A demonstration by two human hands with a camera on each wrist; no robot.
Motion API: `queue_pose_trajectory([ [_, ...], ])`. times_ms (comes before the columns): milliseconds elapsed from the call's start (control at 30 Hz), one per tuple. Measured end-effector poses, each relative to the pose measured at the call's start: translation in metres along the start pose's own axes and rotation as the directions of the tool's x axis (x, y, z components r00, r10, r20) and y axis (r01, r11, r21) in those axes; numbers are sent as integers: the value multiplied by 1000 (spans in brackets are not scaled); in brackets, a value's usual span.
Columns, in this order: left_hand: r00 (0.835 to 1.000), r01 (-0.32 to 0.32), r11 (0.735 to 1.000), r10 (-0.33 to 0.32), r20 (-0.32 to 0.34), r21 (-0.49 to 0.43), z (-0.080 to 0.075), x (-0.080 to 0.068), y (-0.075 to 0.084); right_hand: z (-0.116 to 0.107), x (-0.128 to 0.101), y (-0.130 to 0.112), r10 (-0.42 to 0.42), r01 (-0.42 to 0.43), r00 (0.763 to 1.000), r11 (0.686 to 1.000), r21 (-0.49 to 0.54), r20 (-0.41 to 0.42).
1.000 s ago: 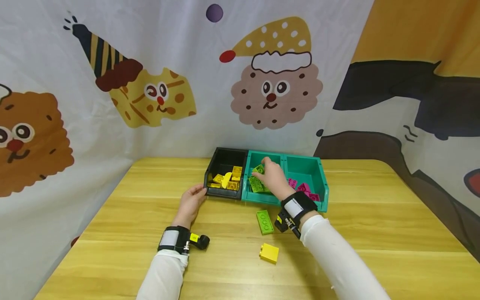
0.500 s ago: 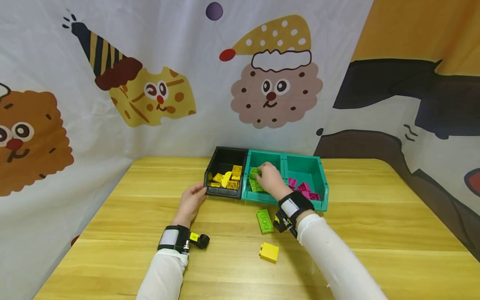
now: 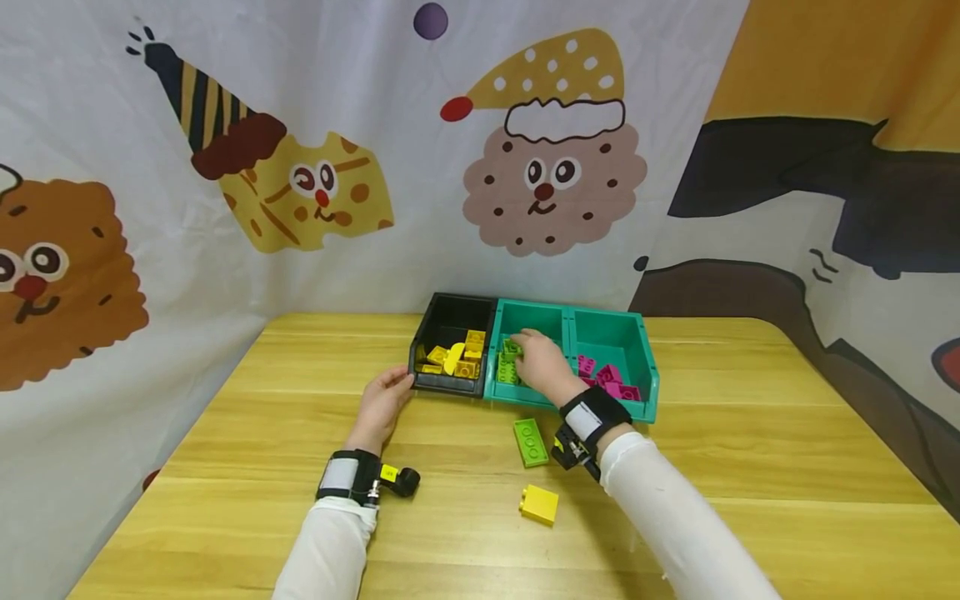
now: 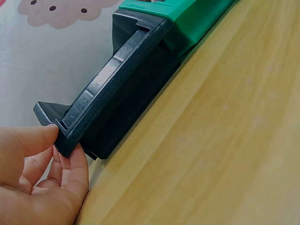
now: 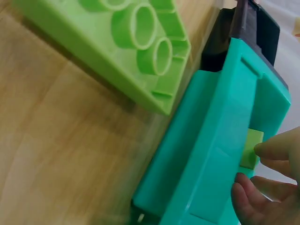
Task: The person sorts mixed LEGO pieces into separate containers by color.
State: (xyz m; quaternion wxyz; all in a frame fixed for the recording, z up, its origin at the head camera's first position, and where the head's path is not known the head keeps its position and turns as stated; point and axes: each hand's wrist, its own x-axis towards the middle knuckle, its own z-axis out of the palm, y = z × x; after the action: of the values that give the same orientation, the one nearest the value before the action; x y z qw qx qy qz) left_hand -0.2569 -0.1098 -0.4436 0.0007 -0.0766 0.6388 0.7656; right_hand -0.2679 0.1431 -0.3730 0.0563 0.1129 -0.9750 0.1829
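Observation:
In the head view, my left hand [image 3: 382,406] pinches the front left corner of the black bin [image 3: 447,384]. The left wrist view has that thumb on top of the rim and the fingers below it. My right hand [image 3: 546,364] reaches into the middle teal bin [image 3: 528,310], its fingertips at a green toy brick [image 3: 512,349]. The right wrist view shows the thumb against this brick [image 5: 251,147]; the far fingertips are partly hidden. Other green bricks [image 3: 507,370] lie beside it. A flat green brick [image 3: 530,442] lies studs down on the table before the bin.
A yellow brick [image 3: 539,505] lies nearer on the wooden table [image 3: 450,550]. Several yellow bricks [image 3: 453,359] sit in the black bin. The right teal bin [image 3: 611,329] contains magenta bricks [image 3: 611,379]. A printed curtain [image 3: 420,200] hangs directly behind the bins.
My right hand has lowered the green brick from above the middle bin to its left side, among the other green bricks. My left hand has stayed at the black bin's corner.

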Motion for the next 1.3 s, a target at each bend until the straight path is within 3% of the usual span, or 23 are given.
queue_pose_trajectory([
  [333,1000,-1,1000,1,-2,4,0,-1,0,-17,-16,-4,-33,42,995,994,96,-92],
  [800,1000,12,1000,-12,-5,10,0,0,1,-29,-64,-15,-109,128,990,959,253,-87],
  [1100,1000,8,1000,-8,-4,17,0,0,1,-30,-99,-7,-157,164,987,951,262,-48],
  [1300,1000,10,1000,-10,-10,14,0,0,1,-26,-117,3,-234,229,972,940,252,-10],
])
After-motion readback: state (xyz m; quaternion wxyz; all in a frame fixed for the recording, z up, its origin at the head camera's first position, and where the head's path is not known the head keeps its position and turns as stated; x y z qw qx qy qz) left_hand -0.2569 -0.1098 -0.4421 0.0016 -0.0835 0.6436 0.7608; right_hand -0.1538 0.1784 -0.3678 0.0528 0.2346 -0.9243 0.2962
